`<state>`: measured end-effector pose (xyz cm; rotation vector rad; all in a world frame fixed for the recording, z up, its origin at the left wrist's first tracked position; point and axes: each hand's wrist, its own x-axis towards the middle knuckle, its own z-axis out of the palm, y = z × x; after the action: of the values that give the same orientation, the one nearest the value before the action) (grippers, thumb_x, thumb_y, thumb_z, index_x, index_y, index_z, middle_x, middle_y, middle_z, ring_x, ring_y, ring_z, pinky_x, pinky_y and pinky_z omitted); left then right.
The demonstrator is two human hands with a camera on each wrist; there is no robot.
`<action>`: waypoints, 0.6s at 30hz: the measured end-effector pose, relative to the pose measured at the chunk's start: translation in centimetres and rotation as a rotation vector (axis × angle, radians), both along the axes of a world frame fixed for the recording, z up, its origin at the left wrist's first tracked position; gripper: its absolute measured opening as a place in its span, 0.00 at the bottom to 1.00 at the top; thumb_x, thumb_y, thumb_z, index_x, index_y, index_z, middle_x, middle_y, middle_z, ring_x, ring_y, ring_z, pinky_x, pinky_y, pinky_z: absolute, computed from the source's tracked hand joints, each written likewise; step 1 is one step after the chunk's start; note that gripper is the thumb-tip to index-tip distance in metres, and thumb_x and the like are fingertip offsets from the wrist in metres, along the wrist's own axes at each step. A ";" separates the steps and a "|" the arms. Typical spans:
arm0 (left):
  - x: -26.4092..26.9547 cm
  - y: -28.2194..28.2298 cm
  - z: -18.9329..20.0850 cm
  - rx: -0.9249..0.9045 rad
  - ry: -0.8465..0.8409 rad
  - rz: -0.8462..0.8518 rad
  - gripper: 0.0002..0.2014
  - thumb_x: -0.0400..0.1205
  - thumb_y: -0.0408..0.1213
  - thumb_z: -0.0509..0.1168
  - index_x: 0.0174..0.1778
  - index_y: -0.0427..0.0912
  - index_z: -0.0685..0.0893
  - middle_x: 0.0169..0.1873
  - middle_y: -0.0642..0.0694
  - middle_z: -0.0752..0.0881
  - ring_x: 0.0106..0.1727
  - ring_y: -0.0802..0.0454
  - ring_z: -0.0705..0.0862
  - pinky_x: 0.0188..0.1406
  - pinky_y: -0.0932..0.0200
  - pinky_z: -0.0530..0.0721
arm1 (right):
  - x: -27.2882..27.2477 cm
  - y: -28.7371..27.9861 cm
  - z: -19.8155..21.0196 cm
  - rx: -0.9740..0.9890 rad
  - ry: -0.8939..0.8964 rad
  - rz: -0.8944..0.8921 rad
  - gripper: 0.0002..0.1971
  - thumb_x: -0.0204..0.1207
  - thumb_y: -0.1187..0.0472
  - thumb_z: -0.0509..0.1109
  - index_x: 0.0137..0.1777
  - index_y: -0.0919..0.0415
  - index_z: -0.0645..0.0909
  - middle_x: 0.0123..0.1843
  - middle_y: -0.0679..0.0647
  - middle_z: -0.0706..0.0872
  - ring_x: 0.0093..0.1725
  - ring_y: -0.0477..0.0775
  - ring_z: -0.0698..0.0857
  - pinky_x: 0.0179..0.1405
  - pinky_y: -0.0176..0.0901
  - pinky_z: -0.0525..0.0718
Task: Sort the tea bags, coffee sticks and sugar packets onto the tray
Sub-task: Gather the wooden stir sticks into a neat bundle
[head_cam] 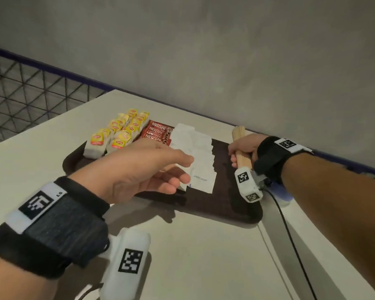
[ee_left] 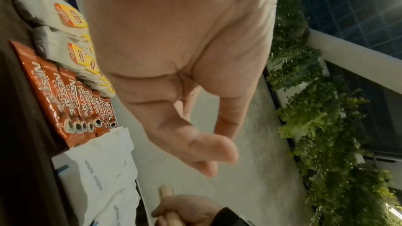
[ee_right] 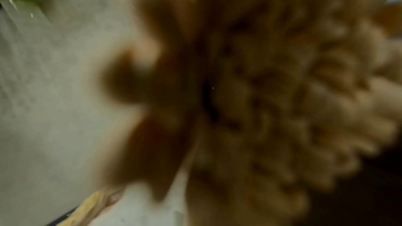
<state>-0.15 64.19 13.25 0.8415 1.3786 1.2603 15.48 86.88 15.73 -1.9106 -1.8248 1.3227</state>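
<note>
Brown plastic tray [head_cam: 243,204] is lying in the middle of the head view on a pale table [head_cam: 193,256], carrying three sorted groups. At its upper left, tea bags [head_cam: 117,135] are sitting in two rows: white paper pouches with yellow and red tags, about ten showing, though the far ones are too small for an exact count. Just right of them, coffee sticks [head_cam: 158,132] are overlapping like shingles, glossy red with white lettering and small cup pictures; six are showing in the left wrist view. Right of those, sugar packets [head_cam: 200,152] are lying in an overlapping white row with faint blue print, roughly six edges visible, the count uncertain.

Left hand [head_cam: 145,172] is hovering over the near end of the sugar row, fingers relaxed and loosely bent, holding nothing. Right hand [head_cam: 244,148] is wrapping its fingers round a bundle [head_cam: 241,146] of thin pale wooden sticks, standing upright at the tray's right edge; the right wrist view is showing only their blurred ends
</note>
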 end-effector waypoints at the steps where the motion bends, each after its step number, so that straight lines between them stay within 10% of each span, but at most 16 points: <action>1: -0.2 0.1 0.0 0.011 -0.006 0.020 0.12 0.82 0.36 0.75 0.57 0.31 0.89 0.36 0.36 0.92 0.26 0.53 0.82 0.23 0.64 0.85 | -0.1 0.4 -0.5 -0.005 -0.038 0.010 0.05 0.83 0.72 0.66 0.45 0.70 0.77 0.22 0.61 0.83 0.17 0.54 0.83 0.24 0.47 0.90; 5: -0.1 0.3 -0.3 0.016 0.039 0.061 0.08 0.83 0.33 0.73 0.55 0.32 0.88 0.38 0.35 0.93 0.26 0.51 0.84 0.25 0.62 0.86 | -1.4 -0.1 -1.3 -0.042 0.037 0.014 0.06 0.84 0.71 0.65 0.45 0.69 0.75 0.28 0.60 0.81 0.22 0.53 0.82 0.19 0.44 0.88; 11: 2.3 0.3 -0.3 0.067 0.036 0.014 0.07 0.82 0.31 0.75 0.55 0.37 0.87 0.43 0.36 0.94 0.39 0.42 0.94 0.51 0.48 0.92 | -2.3 -4.4 2.9 -0.054 0.896 -0.091 0.07 0.83 0.71 0.66 0.44 0.64 0.74 0.25 0.53 0.74 0.22 0.46 0.76 0.26 0.39 0.88; 18: 5.6 -0.4 -0.1 0.235 0.178 -0.098 0.08 0.78 0.33 0.78 0.46 0.32 0.89 0.34 0.34 0.92 0.32 0.44 0.91 0.33 0.57 0.90 | -1.8 -10.6 6.2 0.038 1.028 -0.019 0.04 0.83 0.70 0.67 0.46 0.66 0.76 0.27 0.52 0.75 0.22 0.45 0.77 0.27 0.38 0.86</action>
<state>5.46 63.82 13.12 1.1937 1.3255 1.3126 13.68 76.26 21.95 -0.8737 -1.2441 1.7524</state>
